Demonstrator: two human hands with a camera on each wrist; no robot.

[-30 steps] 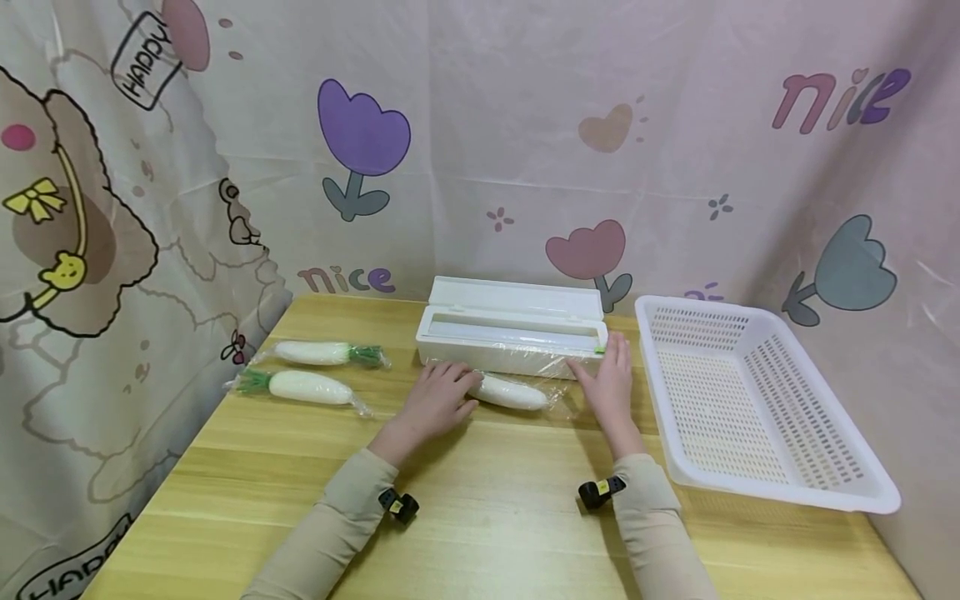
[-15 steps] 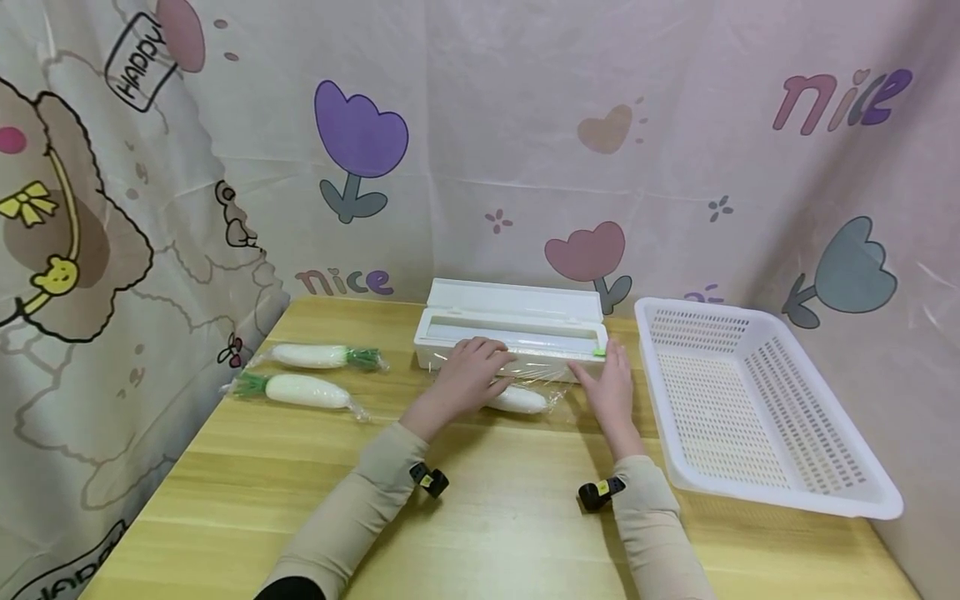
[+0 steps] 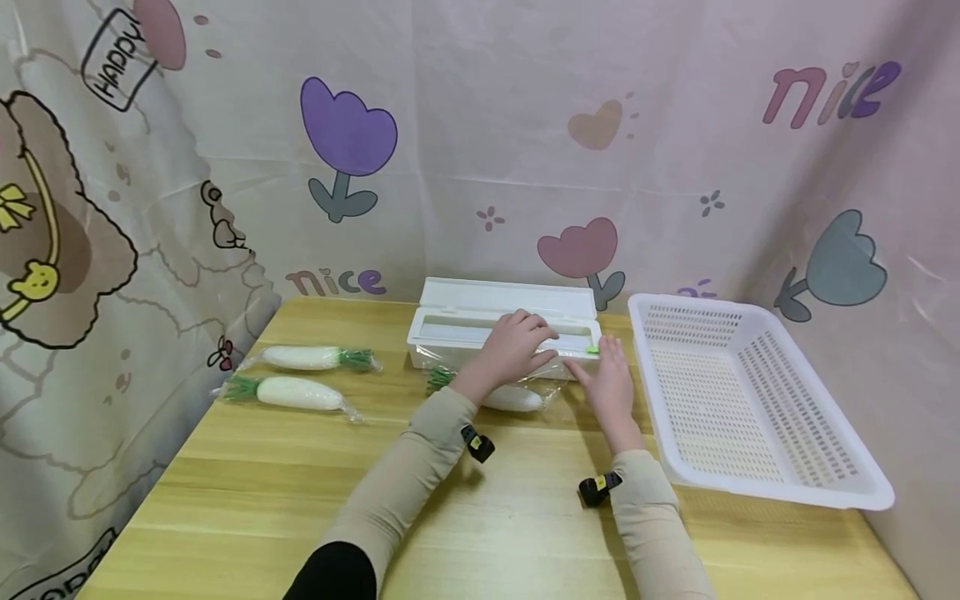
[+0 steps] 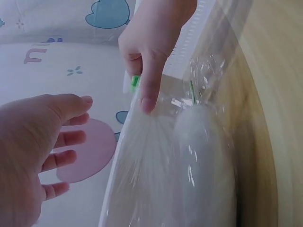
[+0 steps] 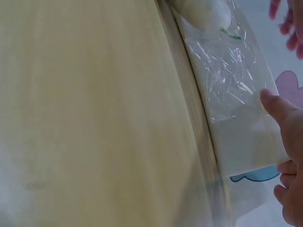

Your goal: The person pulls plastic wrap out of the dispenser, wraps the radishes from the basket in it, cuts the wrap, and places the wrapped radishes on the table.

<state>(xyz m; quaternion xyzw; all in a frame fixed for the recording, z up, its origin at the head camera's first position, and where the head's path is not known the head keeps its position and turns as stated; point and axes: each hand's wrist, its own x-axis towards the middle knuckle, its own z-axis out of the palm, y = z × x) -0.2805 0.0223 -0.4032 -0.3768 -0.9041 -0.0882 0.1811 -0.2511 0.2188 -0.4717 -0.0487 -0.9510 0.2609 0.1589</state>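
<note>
A white cling film dispenser (image 3: 427,356) stands with its lid (image 3: 510,294) raised. A sheet of cling film (image 4: 147,165) runs from its front over a white radish (image 3: 519,399) with green leaf stubs lying along it. My right hand (image 3: 611,393) holds the dispenser's right end, thumb pressed on the film-covered front face in the right wrist view. Beside that thumb sits a green slide cutter (image 4: 135,81). My left hand (image 3: 513,350) hovers over the dispenser's front edge, its fingers loosely bent with nothing between them in the left wrist view.
Two film-wrapped radishes, an upper one (image 3: 303,357) and a lower one (image 3: 300,393), lie at the left of the wooden table (image 3: 525,517). To the right is a white perforated plastic basket (image 3: 772,492). A printed curtain (image 3: 465,125) hangs behind the table.
My left hand has left the radish's leafy end and moved right and up over the dispenser, uncovering the green leaf stubs. The right hand stays at the dispenser's end.
</note>
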